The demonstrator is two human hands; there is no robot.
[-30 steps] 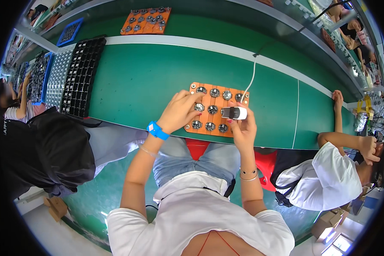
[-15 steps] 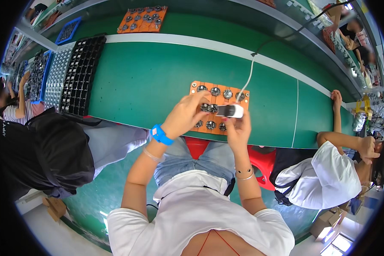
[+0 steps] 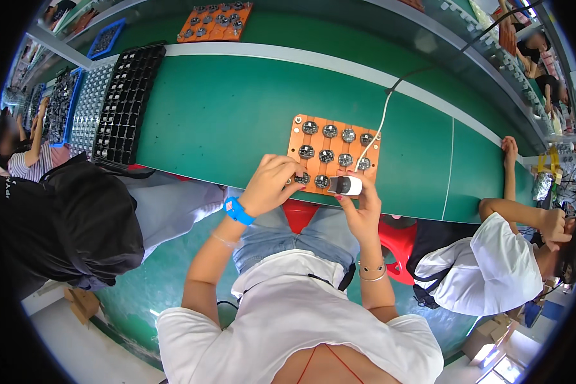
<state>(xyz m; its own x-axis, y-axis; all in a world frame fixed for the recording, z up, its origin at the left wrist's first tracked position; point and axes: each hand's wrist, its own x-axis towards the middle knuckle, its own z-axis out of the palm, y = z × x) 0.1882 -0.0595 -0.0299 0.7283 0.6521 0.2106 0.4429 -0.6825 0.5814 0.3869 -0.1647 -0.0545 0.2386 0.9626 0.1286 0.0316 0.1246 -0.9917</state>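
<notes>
In front of me an orange board [image 3: 372,151] with rows of small round black parts [image 3: 326,155] lies on the green table. My left hand [image 3: 274,182], with a blue wristband, is closed in a pinch at the board's near left corner. Its fingertips are on a round part [image 3: 303,178] of the nearest row, which still sits at the board. My right hand [image 3: 363,208] grips a small white-and-black handheld device [image 3: 348,185], to which a white cable [image 3: 383,118] appears to run. The device's dark end points left, over the nearest row, hiding parts there.
On the left stand a black compartment tray [image 3: 129,105], a pale tray [image 3: 91,107] of small parts and blue bins. A second orange board [image 3: 215,22] lies on the far strip. A person [image 3: 77,217] sits to my left, another [image 3: 493,262] to my right.
Both hands have moved toward me, from the middle row to the nearest row. The device has moved along with my right hand, and the middle-row parts now show.
</notes>
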